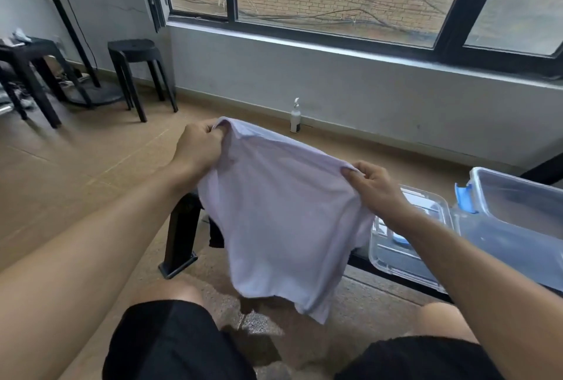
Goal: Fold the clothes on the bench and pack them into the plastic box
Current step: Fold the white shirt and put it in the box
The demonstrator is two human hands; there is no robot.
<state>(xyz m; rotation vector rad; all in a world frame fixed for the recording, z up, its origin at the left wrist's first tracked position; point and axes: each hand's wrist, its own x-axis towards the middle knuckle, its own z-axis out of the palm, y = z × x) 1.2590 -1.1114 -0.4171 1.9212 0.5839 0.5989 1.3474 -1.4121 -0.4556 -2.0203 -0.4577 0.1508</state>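
A white garment (pixel 283 218) hangs in the air in front of me, held up by its top edge. My left hand (pixel 198 148) pinches the upper left corner and my right hand (pixel 373 184) pinches the upper right corner. The cloth covers most of the black bench (pixel 181 233); only a leg and an edge show. A dark garment (pixel 216 235) peeks out behind the white one on the bench. The clear plastic box (pixel 518 218) with blue clips stands at the right, its clear lid (pixel 402 255) lying beside it.
A white pump bottle (pixel 295 117) stands on the floor by the wall under the window. A black stool (pixel 137 72) and a black table (pixel 27 75) are at the far left. My knees in black shorts are below the cloth.
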